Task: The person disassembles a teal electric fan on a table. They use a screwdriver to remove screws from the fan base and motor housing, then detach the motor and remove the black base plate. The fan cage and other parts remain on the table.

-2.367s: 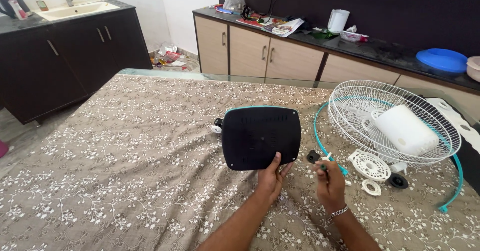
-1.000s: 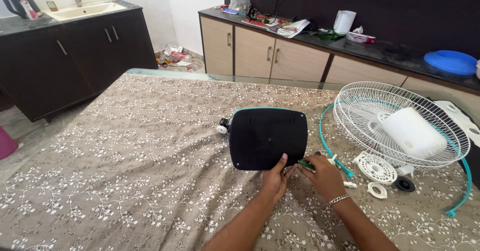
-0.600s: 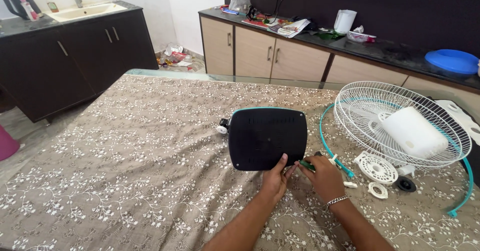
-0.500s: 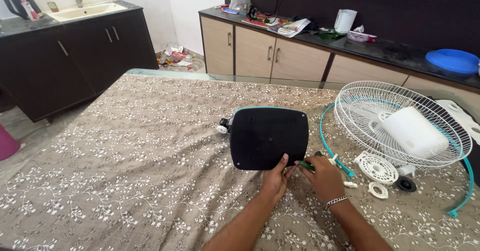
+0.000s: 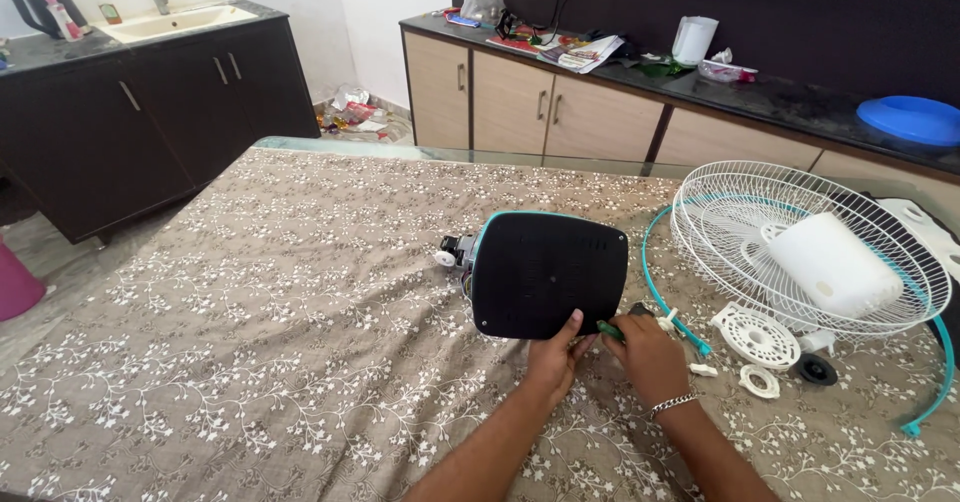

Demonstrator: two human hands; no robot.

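A black rounded-square fan base (image 5: 548, 274) with a teal rim lies bottom-up on the patterned cloth. My left hand (image 5: 553, 358) grips its near edge, thumb on the black plate. My right hand (image 5: 645, 357) is closed on a green-handled screwdriver (image 5: 609, 330), whose tip points at the base's near right corner. A small white knob (image 5: 445, 258) sticks out at the base's left side.
A white wire fan guard (image 5: 806, 247) with a white motor housing (image 5: 833, 265) lies to the right, ringed by a teal band (image 5: 668, 308). White plastic rings (image 5: 755, 338) and a black cap (image 5: 813, 369) lie beside my right hand. Counters with cabinets stand behind.
My right hand has brought the screwdriver from the right to the base's near right corner. The base has tilted and shifted slightly rightward.
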